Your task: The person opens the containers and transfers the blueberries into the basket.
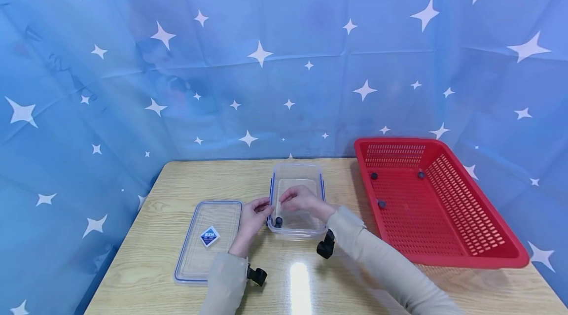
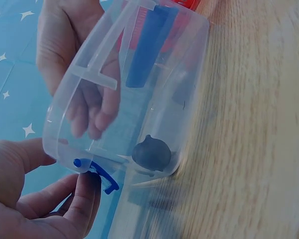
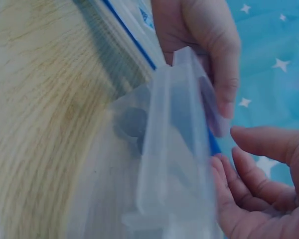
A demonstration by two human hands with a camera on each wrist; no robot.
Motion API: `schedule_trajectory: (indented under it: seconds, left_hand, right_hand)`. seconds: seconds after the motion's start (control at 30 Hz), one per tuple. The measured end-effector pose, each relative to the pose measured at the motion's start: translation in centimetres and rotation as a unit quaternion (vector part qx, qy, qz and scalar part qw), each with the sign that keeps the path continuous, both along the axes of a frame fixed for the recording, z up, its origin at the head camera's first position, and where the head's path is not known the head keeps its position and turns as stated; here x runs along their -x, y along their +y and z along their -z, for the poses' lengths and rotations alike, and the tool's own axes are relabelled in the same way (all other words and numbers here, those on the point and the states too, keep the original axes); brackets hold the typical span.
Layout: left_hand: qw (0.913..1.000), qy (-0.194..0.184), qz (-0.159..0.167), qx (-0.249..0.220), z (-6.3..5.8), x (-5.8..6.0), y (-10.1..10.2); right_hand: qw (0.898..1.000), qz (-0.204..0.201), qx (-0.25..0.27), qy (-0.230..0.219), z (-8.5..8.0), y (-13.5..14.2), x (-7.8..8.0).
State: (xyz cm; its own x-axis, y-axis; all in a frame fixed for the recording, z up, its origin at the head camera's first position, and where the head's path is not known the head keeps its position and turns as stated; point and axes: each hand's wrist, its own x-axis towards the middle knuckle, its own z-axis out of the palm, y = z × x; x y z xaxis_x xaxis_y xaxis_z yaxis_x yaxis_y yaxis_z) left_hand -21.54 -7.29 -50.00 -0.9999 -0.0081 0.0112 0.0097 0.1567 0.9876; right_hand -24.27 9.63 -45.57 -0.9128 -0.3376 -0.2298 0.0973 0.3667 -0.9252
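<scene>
A clear plastic storage box (image 1: 297, 231) with blue side clips stands on the table. Inside its near left corner lie small dark round pieces (image 1: 278, 221); one dark piece (image 2: 151, 152) shows a little nub on top. My left hand (image 1: 255, 214) pinches the box's left rim, thumb above and fingers at the blue clip (image 2: 103, 175). Over the inside of the box hovers my right hand (image 1: 302, 199), its fingers loosely bent. Nothing shows between the fingers of that right hand (image 3: 266, 186).
A clear lid (image 1: 191, 256) with a blue edge and a label lies left of the box. At the right stands a red perforated basket (image 1: 426, 221) with 3 dark round pieces (image 1: 381, 204) in it. A blue starry curtain (image 1: 284, 83) hangs behind the table.
</scene>
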Motion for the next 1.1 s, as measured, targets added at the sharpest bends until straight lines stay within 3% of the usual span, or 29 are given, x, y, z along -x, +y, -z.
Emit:
schedule_trajectory:
  seconds: [0.3,0.63,0.83,0.93,1.07,1.1]
  left_hand:
    - [1.0,0.008,0.0,-0.001,0.0,0.0,0.0]
    - [1.0,0.0,-0.005,-0.002,-0.2,-0.2,0.0]
    - [0.9999,0.011,-0.002,-0.007,-0.2,-0.2,-0.1]
    - [0.9998,0.017,0.002,-0.013,-1.6,-1.0,0.1]
    - [0.9998,0.016,0.002,-0.01,-1.6,-1.0,0.1]
    - [0.9998,0.016,0.002,-0.009,-1.2,-0.7,0.0]
  right_hand:
    - [1.0,-0.002,-0.016,-0.005,1.6,-1.2,0.0]
    - [0.997,0.01,-0.062,-0.042,2.8,-2.1,-0.1]
    - [0.997,0.005,-0.075,-0.021,3.0,-2.4,-0.4]
    - [0.997,0.004,-0.08,-0.012,3.0,-2.5,-0.4]
    - [0.996,0.001,-0.084,-0.004,3.1,-2.5,-0.3]
    - [0.996,0.0,-0.084,-0.003,3.1,-2.5,-0.3]
